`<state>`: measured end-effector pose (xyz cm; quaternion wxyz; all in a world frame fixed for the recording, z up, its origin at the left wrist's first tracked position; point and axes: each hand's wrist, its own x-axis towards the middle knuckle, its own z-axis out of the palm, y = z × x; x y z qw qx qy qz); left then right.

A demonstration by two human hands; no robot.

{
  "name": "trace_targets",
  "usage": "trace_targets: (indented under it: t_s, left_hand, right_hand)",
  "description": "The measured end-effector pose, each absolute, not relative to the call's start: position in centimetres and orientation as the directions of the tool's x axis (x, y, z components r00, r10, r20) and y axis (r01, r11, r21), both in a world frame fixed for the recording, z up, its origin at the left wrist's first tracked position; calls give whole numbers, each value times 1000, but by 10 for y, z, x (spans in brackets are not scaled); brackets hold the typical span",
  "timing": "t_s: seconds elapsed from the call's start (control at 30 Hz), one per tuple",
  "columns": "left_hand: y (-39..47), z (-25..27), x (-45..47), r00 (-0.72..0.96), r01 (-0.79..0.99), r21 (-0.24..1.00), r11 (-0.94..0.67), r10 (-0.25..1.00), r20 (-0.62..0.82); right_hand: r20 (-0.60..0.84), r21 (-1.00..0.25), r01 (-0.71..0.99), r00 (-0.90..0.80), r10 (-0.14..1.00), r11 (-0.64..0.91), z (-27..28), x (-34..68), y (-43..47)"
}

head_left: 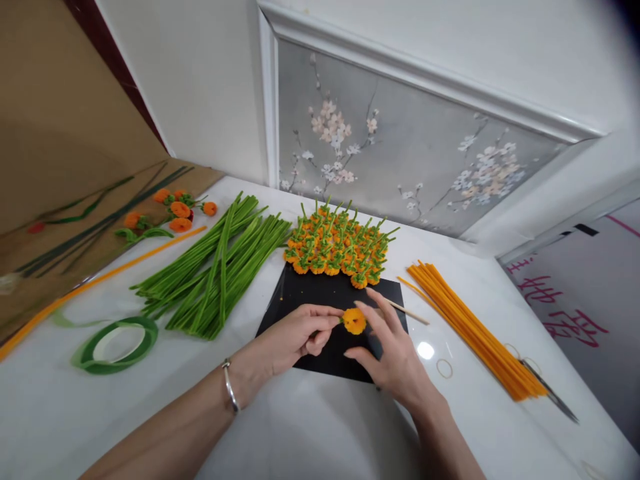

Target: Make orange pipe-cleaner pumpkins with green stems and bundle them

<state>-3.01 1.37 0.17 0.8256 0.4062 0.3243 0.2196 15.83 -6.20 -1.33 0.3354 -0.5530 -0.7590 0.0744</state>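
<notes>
Over the black mat (pixel 320 363), my left hand (pixel 303 337) pinches the green stem end of an orange pipe-cleaner flower (pixel 355 321). The bloom faces toward me, with a dark spot near its middle. My right hand (pixel 387 350) is just right of the flower, fingers spread and curved around that side; nothing shows between them. Behind the hands stands a dense cluster of orange flowers (pixel 335 243), set bloom-down with short green stems pointing up. A thin wooden stick (pixel 409 311) lies by my right hand, across the mat's right edge.
Green pipe cleaners (pixel 215 273) lie left, with a roll of green tape (pixel 117 345) before them. Orange pipe cleaners (pixel 475 333) lie right, beside scissors (pixel 553 393) and a rubber band (pixel 444 368). Several finished orange flowers (pixel 180 210) rest back left. A wall panel (pixel 425 147) bounds the back.
</notes>
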Motion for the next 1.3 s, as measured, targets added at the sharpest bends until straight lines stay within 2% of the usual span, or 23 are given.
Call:
trace_targets:
  t_s: [0.1,0.23,0.37,0.47,0.7,0.9,1.1,1.3]
  left_hand:
    - [10,6,-28,741,6,867,498,580,-338]
    - [6,9,-28,747,108,882,458,549,-376]
    - [6,6,-29,749,99,885,455,551,-367]
    - [8,3,-29,766,82,888,453,542,-347]
    - [10,4,-27,759,58,875,480,548,-351]
    - [7,8,-28,780,74,887,456,527,-337]
    - [5,-5,-23,837,85,951,298,496,-231]
    - [8,-12,-22,796,81,990,119,590,-136]
  right_hand:
    - [480,-451,760,-236,845,469,-12,151,-59]
    - [459,-581,683,-174,871,442,-9,149,-58]
    - [330,-724,589,-162,930,360,-3,148,-62]
    - [319,-766,533,-171,932,360,-2,146,-63]
    - [338,-793,541,8,941,280,-6,144,-63]
    - [308,-868,442,121,944,227,-7,147,-66]
    - [196,-950,272,145,970,152,-6,145,-61]
    - [24,-982,188,112,993,3,-8,146,-57]
